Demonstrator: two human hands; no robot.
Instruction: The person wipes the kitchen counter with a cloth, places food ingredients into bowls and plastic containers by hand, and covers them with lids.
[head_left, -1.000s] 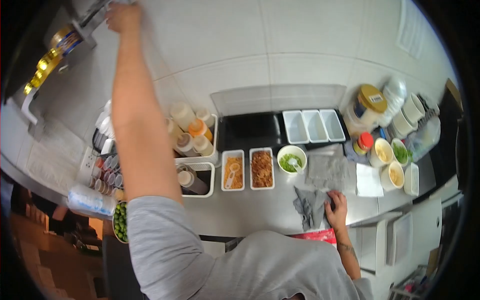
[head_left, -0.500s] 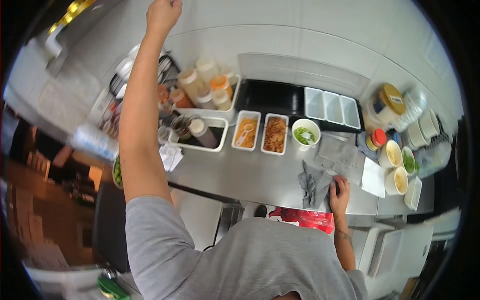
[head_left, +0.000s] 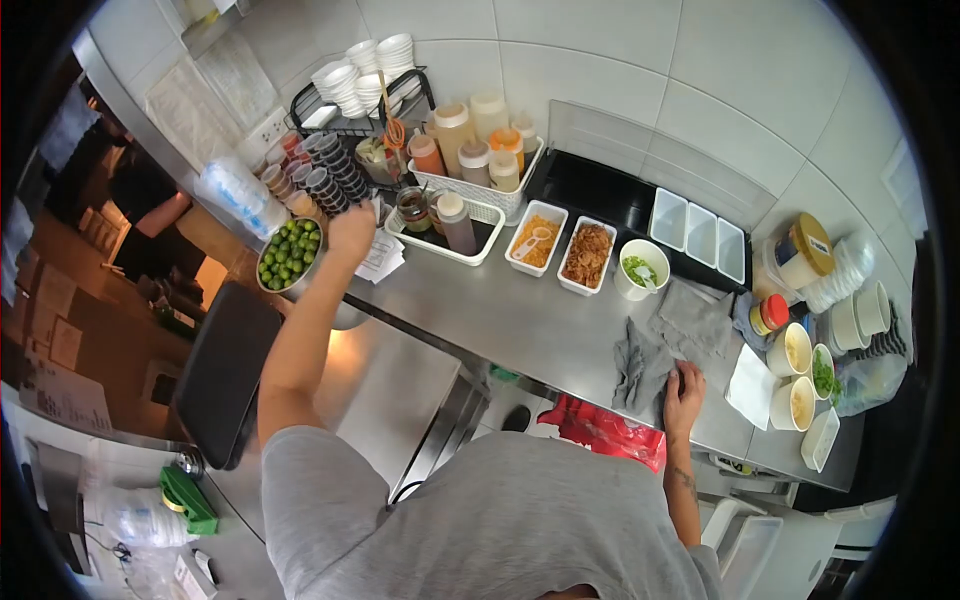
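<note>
My left hand [head_left: 352,235] is closed, over the counter between a metal bowl of green limes [head_left: 290,255] and some white paper slips [head_left: 381,258]. Its fingertips face away from me, so whatever they hold is hidden. Stacks of small dark sauce cups [head_left: 335,170] stand just beyond it. At the counter's front edge, my right hand [head_left: 684,396] rests with loosely bent fingers against a crumpled grey cloth [head_left: 642,368]. A second grey cloth [head_left: 692,318] lies behind that one.
Squeeze bottles [head_left: 455,128] fill a white basket at the back. Along the steel counter [head_left: 480,318] stand a tray of orange crumbs [head_left: 537,237], a tray of brown flakes [head_left: 587,256] and a tub of chopped greens [head_left: 643,268]. White tubs [head_left: 791,402] crowd the right end.
My left hand has come down from high by the wall to the counter beside the limes. My right hand stays by the grey cloth. The view has shifted toward the left.
</note>
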